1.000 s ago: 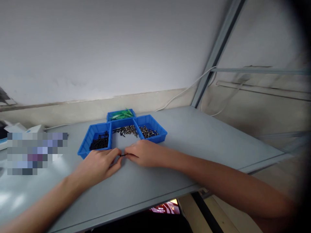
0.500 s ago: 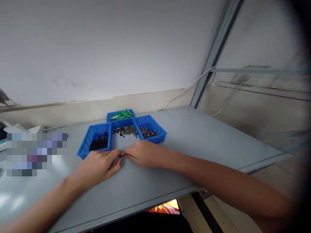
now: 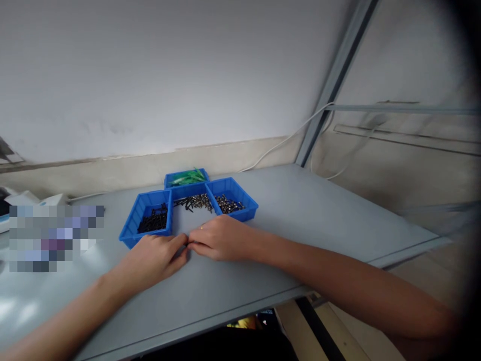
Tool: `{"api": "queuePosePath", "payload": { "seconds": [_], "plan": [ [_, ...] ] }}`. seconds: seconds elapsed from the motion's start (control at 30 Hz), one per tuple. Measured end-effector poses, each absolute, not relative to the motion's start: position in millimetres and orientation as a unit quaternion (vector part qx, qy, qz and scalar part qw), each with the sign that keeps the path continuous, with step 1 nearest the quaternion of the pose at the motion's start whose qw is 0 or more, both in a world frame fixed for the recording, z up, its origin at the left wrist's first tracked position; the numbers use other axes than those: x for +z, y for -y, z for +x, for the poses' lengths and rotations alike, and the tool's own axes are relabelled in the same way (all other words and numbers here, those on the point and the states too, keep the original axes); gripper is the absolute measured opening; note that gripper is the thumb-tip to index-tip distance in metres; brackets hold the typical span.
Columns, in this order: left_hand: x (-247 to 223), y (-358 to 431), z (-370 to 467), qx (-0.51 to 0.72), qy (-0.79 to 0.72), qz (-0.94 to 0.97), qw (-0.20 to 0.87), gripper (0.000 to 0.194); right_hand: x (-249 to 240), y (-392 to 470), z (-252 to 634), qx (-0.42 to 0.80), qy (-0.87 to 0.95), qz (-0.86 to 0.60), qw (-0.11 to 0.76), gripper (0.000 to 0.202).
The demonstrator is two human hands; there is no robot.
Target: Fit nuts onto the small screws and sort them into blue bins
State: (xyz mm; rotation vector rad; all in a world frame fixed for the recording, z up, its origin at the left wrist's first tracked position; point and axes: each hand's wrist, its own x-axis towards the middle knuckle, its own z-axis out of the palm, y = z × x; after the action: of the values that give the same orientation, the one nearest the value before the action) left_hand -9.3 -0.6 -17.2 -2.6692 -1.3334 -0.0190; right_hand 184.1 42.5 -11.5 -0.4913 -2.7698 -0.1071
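My left hand (image 3: 160,255) is closed in a pinch on a small black part (image 3: 187,244), just in front of the left blue bin (image 3: 130,220). My right hand (image 3: 216,238) pinches from the other side, its fingertips meeting those of my left hand around that part, which they mostly hide. Black screw-like pieces (image 3: 154,220) lie in the left bin. Small metal pieces (image 3: 227,204) fill part of the right blue bin (image 3: 248,214). Between the bins, more metal and black pieces (image 3: 199,202) lie in a heap.
Behind, a blue bin (image 3: 167,178) holds green pieces (image 3: 190,177). A white cable (image 3: 278,145) runs along the wall to a metal post (image 3: 319,120). White devices and a blurred patch are at the left. The table's front edge (image 3: 210,321) runs below my hands.
My right hand has moved slightly left, so its fingertips now meet my left hand's. Less of the black part shows between them. The lit picture below the table edge has changed.
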Motion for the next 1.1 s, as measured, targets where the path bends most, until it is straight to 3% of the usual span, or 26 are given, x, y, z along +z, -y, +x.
{"api": "queuePosePath", "payload": {
  "seconds": [0.53, 0.87, 1.1],
  "plan": [
    [-13.7, 1.6, -9.4, -0.011, 0.466, -0.883, 0.053, 0.02, -11.7, -43.8, 185.2, -0.032, 0.969, -0.203, 0.134, 0.022],
    [-11.0, 4.6, -10.3, -0.108, 0.417, -0.9, 0.069, 0.022, -14.4, -44.6, 182.7, 0.002, 0.971, -0.22, 0.099, 0.024],
    [-12.0, 4.9, -11.2, -0.106, 0.403, -0.905, 0.083, 0.02, -14.4, -43.4, 183.9, 0.0, 0.971, -0.214, 0.107, 0.023]
  ]
}}
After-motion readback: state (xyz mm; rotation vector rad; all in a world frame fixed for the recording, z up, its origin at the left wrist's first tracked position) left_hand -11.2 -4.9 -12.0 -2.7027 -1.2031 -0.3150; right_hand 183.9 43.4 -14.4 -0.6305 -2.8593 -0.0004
